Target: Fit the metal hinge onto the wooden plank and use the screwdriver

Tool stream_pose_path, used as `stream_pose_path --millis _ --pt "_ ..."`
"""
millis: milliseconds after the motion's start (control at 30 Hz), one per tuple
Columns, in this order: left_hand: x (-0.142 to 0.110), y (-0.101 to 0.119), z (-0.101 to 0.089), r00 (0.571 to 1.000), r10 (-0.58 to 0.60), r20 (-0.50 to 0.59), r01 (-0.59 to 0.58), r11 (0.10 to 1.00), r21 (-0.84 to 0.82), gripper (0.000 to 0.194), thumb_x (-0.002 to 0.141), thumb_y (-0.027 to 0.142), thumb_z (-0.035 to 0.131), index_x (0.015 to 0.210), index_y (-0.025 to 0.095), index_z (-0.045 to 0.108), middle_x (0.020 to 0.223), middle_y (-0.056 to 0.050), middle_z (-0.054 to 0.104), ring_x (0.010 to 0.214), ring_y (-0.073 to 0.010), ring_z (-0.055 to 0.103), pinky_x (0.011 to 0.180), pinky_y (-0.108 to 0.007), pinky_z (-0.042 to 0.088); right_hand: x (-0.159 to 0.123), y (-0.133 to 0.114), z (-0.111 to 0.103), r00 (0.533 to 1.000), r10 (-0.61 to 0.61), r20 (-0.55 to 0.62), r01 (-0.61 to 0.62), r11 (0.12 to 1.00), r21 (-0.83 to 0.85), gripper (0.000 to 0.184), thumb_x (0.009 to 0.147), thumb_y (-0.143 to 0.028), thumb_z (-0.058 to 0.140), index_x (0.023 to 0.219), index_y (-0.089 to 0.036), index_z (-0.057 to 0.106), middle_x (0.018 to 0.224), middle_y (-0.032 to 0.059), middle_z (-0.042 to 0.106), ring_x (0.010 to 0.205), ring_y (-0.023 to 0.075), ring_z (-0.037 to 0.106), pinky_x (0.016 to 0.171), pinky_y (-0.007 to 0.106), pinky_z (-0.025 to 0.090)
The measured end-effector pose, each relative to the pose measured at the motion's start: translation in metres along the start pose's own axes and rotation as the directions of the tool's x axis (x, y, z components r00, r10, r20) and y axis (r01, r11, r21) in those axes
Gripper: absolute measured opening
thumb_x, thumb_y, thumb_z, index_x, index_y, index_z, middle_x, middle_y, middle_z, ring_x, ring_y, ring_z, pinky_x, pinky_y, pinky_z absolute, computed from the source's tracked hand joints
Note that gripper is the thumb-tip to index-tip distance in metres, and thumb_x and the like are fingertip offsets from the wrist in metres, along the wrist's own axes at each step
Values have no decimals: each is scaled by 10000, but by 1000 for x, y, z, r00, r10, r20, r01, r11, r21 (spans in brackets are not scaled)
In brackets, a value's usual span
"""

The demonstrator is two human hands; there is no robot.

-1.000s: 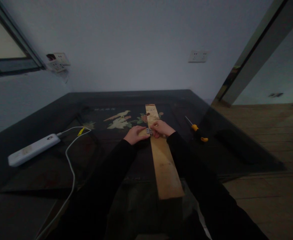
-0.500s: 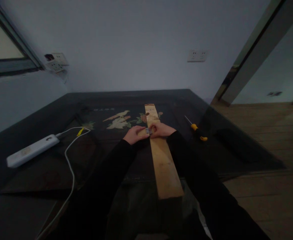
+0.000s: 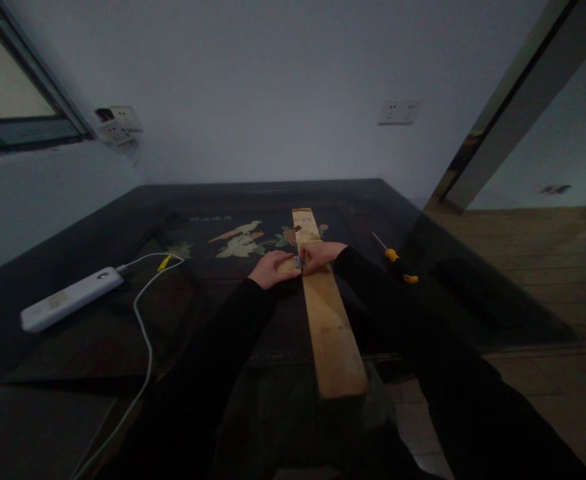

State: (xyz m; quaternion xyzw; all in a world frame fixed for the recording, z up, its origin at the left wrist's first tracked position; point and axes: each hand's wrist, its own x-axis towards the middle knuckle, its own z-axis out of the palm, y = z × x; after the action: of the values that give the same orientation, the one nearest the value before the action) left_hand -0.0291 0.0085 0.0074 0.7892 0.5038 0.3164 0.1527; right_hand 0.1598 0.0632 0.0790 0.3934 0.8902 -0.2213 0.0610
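Note:
A long pale wooden board (image 3: pixel 331 327) lies lengthwise over the dark table, its near end jutting past the front edge. At the board's left side, my left hand (image 3: pixel 269 268) is closed on a small light wooden block (image 3: pixel 287 265), thumb above and fingers below. A small silvery metal piece (image 3: pixel 297 262), which looks like a hinge, sits where the block meets the board. My right hand (image 3: pixel 319 255) rests over the board with its fingertips pinched together at that metal piece. Whatever is between those fingertips is too small to make out.
To the right lies a screwdriver (image 3: pixel 397 263) with a yellow and black handle. A white power strip (image 3: pixel 73 299) is on the left, its cable (image 3: pixel 145 333) running off the front edge. The table (image 3: pixel 213 200) meets a wall with sockets (image 3: pixel 399 112).
My right fingers have drawn into a tighter pinch at the metal piece, and the right forearm has swung outward to the right. The left hand keeps its hold. The view has shifted slightly.

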Motion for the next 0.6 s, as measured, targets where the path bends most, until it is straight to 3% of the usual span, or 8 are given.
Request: stream_pose_path --millis 167,367,600 --pt "0 -1 -2 999 37 27 -40 996 82 571 703 513 711 1162 177 661 1115 -114 648 1051 -270 597 951 -399 466 10 -3 -8 991 -8 135 19 997 -77 328 622 -315 732 887 -193 581 723 -2 638 594 131 569 525 240 364" --pt "1 -4 -1 997 68 25 -70 992 108 607 691 511 724 1174 150 659 1109 -135 645 1046 -280 596 939 -395 465 14 -12 -18 987 1 158 43 960 -276 417 598 -409 754 892 -188 556 798 13 625 734 161 576 593 244 359" --pt "1 -3 -1 997 71 42 -76 988 133 594 702 522 713 1182 176 657 1134 -126 641 1058 -276 588 945 -403 457 17 -16 -27 949 61 309 4 979 -205 495 580 -484 771 875 -184 510 647 -44 553 614 120 546 561 233 350"
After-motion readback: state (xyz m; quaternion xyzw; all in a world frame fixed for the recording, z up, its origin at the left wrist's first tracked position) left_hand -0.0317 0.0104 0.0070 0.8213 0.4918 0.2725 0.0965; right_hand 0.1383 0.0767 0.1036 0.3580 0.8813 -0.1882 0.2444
